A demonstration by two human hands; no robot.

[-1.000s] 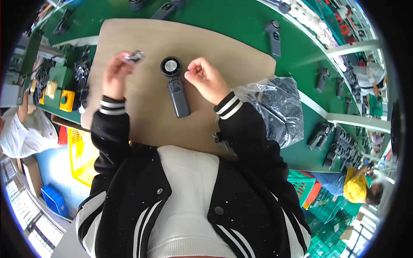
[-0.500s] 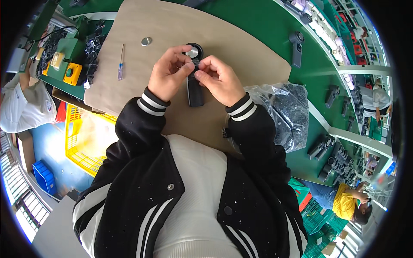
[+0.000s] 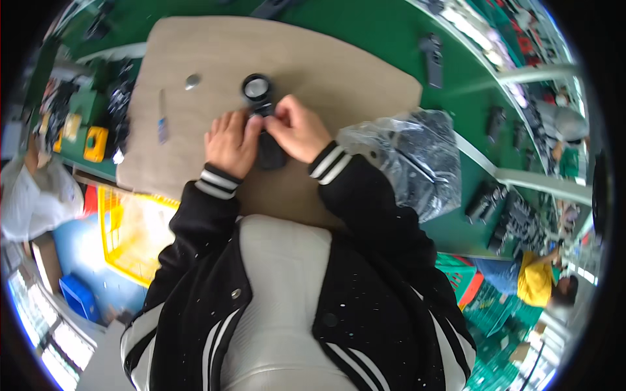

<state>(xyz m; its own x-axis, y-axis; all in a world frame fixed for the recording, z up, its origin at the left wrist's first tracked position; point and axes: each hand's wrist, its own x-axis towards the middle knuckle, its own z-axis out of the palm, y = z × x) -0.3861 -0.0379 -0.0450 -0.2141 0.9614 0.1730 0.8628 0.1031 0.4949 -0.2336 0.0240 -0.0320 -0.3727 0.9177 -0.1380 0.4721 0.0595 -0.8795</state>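
On the brown sheet (image 3: 313, 58) lies a black handheld device (image 3: 270, 151) with a round, ring-shaped head, a narrow neck and a long handle. My left hand (image 3: 229, 142) rests to the left of it with fingers stretched out, its thumb touching the device near the neck. From the right, my right hand (image 3: 298, 130) reaches in, thumb and forefinger pinched together at the neck. Whatever they pinch is too small and blurred to make out. Left of the device are a round silver disc (image 3: 192, 81) and a screwdriver (image 3: 162, 129) with a blue-and-clear handle.
A clear plastic bag (image 3: 427, 163) with dark parts sits right of my hands. More dark devices (image 3: 432, 62) lie on the green table. Dark parts and a yellow switch box (image 3: 96, 143) stand at left, above a yellow crate (image 3: 124, 257). Other people are at both sides.
My hands have come down toward the handle and spread slightly apart. The left has opened from a pinch to outstretched fingers. The whole view has shifted, with some blur.
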